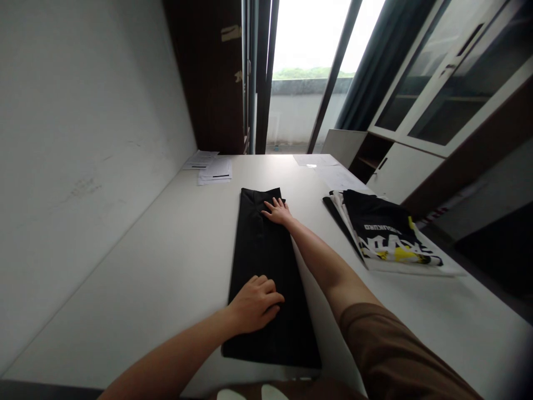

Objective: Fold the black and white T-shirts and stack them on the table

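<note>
A black folded garment (270,266), perhaps a pair of pants, lies lengthwise on the white table (166,266). Its far end is slightly creased, while the near part looks smooth. My right hand (277,212) rests on the far right part of the cloth, palm down with fingers spread. Nearer to me, my left hand (257,304) is over the lower middle of the garment, its fingers loosely bent and the thumb apart from them. Nothing shows as gripped in either hand.
A stack of folded clothes (383,228), topped by a black printed shirt, sits on the right. Paper sheets (214,169) lie at the far left corner, and more papers (337,176) at the far right. A wall (83,166) borders the left edge; cabinets (437,100) stand beyond the right.
</note>
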`<state>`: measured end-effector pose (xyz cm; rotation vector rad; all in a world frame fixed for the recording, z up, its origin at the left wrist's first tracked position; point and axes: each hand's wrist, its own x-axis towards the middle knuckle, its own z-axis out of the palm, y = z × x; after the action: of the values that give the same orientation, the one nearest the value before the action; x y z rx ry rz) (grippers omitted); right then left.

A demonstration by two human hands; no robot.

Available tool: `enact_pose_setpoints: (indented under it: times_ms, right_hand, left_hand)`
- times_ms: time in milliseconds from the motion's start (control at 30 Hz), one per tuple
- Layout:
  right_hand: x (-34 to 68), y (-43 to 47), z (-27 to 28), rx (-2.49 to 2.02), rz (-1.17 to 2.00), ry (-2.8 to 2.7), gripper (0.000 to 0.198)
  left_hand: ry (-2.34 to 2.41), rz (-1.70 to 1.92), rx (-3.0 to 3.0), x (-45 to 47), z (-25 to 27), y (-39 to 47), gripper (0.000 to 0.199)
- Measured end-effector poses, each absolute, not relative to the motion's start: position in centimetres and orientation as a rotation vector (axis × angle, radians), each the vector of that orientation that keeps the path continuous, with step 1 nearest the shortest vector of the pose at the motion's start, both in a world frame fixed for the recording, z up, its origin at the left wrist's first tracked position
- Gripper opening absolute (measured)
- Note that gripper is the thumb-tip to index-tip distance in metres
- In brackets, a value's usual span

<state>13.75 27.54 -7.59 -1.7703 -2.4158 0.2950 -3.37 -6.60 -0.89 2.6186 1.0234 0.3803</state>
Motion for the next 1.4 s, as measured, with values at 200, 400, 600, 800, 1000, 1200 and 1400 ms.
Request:
enact_pose_setpoints:
  times_ms: [200, 400, 600, 800, 1000, 1200, 1400]
  right_hand:
    - [14.1, 27.6, -7.5, -1.772, 0.226, -2.245, 0.065]
    - [15.1, 29.0, -6.2, -1.917, 0.216, -1.924, 0.046]
    - [14.6, 30.9, -5.0, -2.055, 0.169, -2.044, 0.046]
    - [14.1, 32.4, -4.0, -2.226, 0.321, -1.982, 0.049]
    - [13.5, 33.2, -2.8, -2.234, 0.414, -1.995, 0.039]
    - [12.8, 34.4, -2.3, -2.007, 0.502, -1.924, 0.031]
    - [11.9, 34.7, -2.3, -1.773, 0.689, -1.642, 0.027]
  left_hand:
    - [1.057, 0.433, 2.592, -3.7, -0.9, -6.5, 0.027]
    - [1.033, 0.434, 2.587, -4.0, -1.0, -6.4, 0.027]
    - [1.02, 0.408, 2.588, -4.3, -1.4, -6.1, 0.029]
    - [1.022, 0.391, 2.593, -4.4, -1.4, -5.9, 0.03]
    - [1.015, 0.396, 2.577, -4.5, -1.4, -5.8, 0.03]
    - [1.014, 0.412, 2.568, -4.5, -1.5, -5.7, 0.029]
    - [1.009, 0.424, 2.542, -4.5, -1.3, -5.7, 0.028]
